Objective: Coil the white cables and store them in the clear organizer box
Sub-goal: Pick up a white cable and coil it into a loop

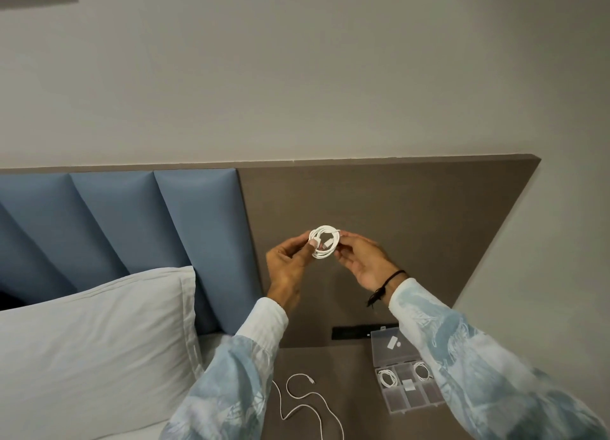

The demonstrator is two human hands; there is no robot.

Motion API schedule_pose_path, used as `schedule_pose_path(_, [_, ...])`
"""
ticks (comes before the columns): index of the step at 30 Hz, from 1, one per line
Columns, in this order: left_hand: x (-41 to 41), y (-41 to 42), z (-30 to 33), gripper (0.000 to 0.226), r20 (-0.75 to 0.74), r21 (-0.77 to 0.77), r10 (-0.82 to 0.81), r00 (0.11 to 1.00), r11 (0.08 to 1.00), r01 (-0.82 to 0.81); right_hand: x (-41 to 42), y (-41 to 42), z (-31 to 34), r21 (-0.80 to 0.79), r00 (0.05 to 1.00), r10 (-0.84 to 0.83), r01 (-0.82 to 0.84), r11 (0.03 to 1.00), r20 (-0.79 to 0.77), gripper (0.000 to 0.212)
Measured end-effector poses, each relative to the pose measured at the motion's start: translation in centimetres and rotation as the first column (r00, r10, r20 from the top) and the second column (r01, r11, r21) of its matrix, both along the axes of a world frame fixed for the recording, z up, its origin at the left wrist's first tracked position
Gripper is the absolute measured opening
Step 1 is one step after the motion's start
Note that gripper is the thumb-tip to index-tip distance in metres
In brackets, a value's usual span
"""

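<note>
A white cable wound into a small coil [325, 242] is held up in front of the brown headboard panel. My left hand [290, 261] pinches the coil's left side with thumb and fingers. My right hand [361, 259] grips its right side. Below, a clear organizer box [407, 401] lies open on the brown bedside surface, its lid [384, 345] leaning back. Two small white coiled cables [388, 377] sit in its upper compartments, and a small white piece lies in a middle one. A loose white cable [302, 403] snakes uncoiled over the surface to the box's left.
A white pillow [92, 350] lies on the bed at the left, against blue padded headboard panels [132, 228]. A black strip [353, 333] is set in the brown panel behind the box. My right wrist wears a black band [391, 279].
</note>
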State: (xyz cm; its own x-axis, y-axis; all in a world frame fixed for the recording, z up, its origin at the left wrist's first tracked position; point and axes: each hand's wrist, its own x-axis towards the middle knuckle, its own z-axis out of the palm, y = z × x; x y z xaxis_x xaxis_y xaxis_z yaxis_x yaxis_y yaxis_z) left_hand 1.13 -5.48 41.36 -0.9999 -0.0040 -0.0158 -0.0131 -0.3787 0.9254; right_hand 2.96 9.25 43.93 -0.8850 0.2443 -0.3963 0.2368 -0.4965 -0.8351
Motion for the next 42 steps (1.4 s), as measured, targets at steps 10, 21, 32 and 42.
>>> schedule_pose_path(10, [-0.5,0.5,-0.5,0.021,-0.102,-0.171,0.085,0.991,0.980,-0.101,0.1,-0.2,0.4,0.130,0.988,0.156,-0.154,0.979,0.000,0.008])
schedule_pose_path(21, [-0.3,1.4,-0.3,0.020,-0.178,-0.279,0.034,0.984,0.956,-0.084,0.3,1.1,-0.2,0.570,0.980,0.198,-0.149,0.808,-0.025,0.052])
schedule_pose_path(32, [0.6,5.2,-4.7,0.017,0.008,-0.236,-0.013,1.000,0.972,0.015,4.4,5.2,-3.3,0.391,0.999,0.039,-0.036,0.920,0.001,0.046])
schedule_pose_path(42, [4.1,15.6,-23.0,0.012,0.362,-0.358,-0.114,0.925,0.899,0.251,7.4,16.0,-19.9,0.461,0.943,-0.043,-0.122,0.879,0.331,0.037])
